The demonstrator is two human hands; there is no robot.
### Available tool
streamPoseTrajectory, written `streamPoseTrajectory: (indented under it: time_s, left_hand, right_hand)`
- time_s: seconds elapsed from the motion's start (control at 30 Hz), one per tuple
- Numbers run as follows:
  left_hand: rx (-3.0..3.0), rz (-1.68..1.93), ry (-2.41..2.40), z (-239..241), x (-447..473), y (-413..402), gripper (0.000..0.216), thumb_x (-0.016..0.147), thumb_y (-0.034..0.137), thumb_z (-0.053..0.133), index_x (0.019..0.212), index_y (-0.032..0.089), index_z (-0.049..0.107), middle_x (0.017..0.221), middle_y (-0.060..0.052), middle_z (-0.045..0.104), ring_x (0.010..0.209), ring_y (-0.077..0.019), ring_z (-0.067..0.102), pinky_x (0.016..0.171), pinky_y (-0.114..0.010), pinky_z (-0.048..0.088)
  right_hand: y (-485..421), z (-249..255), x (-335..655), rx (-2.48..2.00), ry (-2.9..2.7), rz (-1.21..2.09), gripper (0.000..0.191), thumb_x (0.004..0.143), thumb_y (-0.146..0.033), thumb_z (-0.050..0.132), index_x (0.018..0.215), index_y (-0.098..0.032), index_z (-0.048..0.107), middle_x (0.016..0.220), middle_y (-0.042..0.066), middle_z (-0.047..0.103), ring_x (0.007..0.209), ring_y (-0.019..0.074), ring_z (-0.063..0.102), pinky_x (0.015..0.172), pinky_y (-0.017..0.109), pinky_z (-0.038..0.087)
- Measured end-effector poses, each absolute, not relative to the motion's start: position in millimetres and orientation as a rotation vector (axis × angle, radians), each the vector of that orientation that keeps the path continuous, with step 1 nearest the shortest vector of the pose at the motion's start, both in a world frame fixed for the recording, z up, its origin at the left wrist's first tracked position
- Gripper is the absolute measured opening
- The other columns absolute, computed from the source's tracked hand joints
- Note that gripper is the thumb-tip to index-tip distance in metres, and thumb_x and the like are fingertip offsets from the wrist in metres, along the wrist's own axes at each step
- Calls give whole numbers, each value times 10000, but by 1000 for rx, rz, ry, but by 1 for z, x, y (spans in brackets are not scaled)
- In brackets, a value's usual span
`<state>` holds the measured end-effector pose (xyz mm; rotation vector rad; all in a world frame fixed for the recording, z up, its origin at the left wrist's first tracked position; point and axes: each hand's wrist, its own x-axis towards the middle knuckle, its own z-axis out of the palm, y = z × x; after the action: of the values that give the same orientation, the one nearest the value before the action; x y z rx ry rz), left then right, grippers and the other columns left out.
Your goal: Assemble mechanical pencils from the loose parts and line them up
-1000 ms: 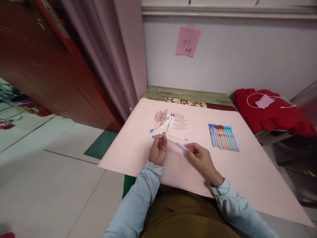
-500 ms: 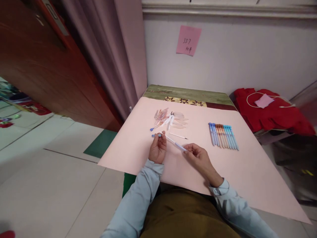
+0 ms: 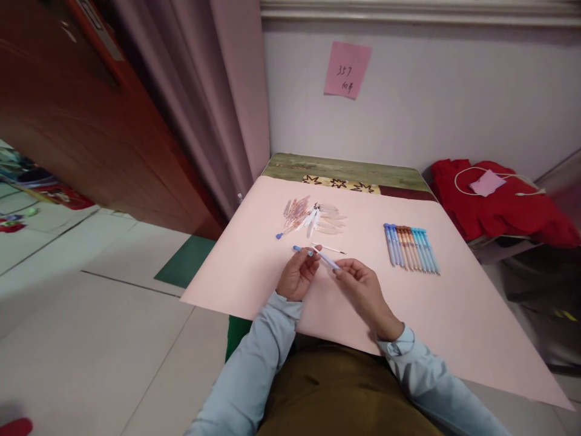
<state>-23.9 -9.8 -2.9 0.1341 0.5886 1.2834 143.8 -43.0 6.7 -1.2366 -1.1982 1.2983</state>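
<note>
My left hand (image 3: 299, 274) is closed over the pink-covered table, its fingers pinching a blue pen top (image 3: 303, 250). My right hand (image 3: 362, 286) grips a pale blue pen barrel (image 3: 327, 261) between thumb and fingers. A short length of white refill shows at the barrel's far end, close to my left fingertips; whether those fingers touch it I cannot tell. Just beyond my hands a loose white refill (image 3: 331, 248) with a dark tip lies on the table. Farther back is a pile of pen parts: pale barrels (image 3: 297, 212), white refills (image 3: 312, 221) and a blue top (image 3: 279, 236).
To the right lies a neat row of assembled pens (image 3: 411, 249) in blue, brown and turquoise. The pink sheet (image 3: 454, 339) covers most of the table. Red cloth (image 3: 512, 212) with a white cable sits beyond the right edge; a wooden door (image 3: 113, 121) stands at left.
My left hand has moved right with the blue pen top, closer to my right hand. Less of the white refill shows out of the barrel now.
</note>
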Motion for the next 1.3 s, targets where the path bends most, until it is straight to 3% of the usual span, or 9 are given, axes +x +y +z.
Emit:
streamPoseTrajectory:
  time_s: [0.17, 0.33, 0.5, 0.67, 0.87, 1.13, 1.3]
  left_hand:
    - [173, 1327, 579, -5, -23, -10, 94, 885, 212, 666, 873, 118, 660, 1005, -77, 714, 719, -78, 672, 629, -159, 560]
    - [222, 1350, 598, -2, -21, -12, 152, 836, 254, 728, 848, 121, 654, 862, -34, 691, 650, -68, 633, 628, -182, 544]
    - [315, 1384, 665, 0, -17, -15, 224, 777, 296, 781, 831, 119, 656, 825, -23, 681, 615, -60, 605, 583, -179, 507]
    - [433, 1361, 705, -4, -13, -17, 282, 721, 335, 823, 818, 113, 678, 681, -3, 644, 592, -66, 598, 576, -175, 488]
    - [433, 1352, 714, -8, -13, -16, 316, 701, 344, 834, 848, 120, 667, 783, -22, 691, 613, -80, 625, 586, -204, 509]
    - [438, 1319, 708, -5, -16, -17, 312, 692, 348, 835, 829, 115, 679, 661, -14, 668, 564, -85, 607, 555, -199, 486]
    - [449, 1313, 712, -6, -16, -18, 313, 695, 353, 830, 843, 112, 696, 810, -62, 728, 571, -76, 607, 552, -196, 492]
  right_hand:
    - [-47, 13, 152, -1307, -1314, 957, 282, 827, -450, 645, 941, -192, 662, 816, 50, 673, 719, 164, 585, 629, 262, 475]
    - [-53, 16, 156, -1450, -1495, 733, 246, 827, -403, 632, 947, -197, 692, 786, 24, 627, 623, 133, 503, 442, 207, 345]
    - [-53, 16, 152, -1467, -1528, 709, 255, 833, -397, 611, 959, -191, 694, 803, 31, 646, 597, 123, 490, 418, 201, 325]
    - [-50, 16, 151, -1441, -1591, 606, 238, 836, -382, 599, 955, -200, 697, 815, 43, 678, 685, 163, 568, 520, 235, 450]
    - [-47, 18, 146, -1353, -1589, 487, 189, 835, -339, 630, 971, -215, 673, 874, 40, 699, 756, 181, 601, 755, 315, 512]
    - [-48, 17, 144, -1391, -1552, 501, 198, 835, -392, 662, 912, -211, 688, 786, 21, 687, 700, 170, 593, 717, 297, 491]
    - [-48, 17, 145, -1450, -1593, 527, 243, 850, -438, 650, 840, -205, 718, 701, 11, 677, 620, 147, 564, 647, 268, 463]
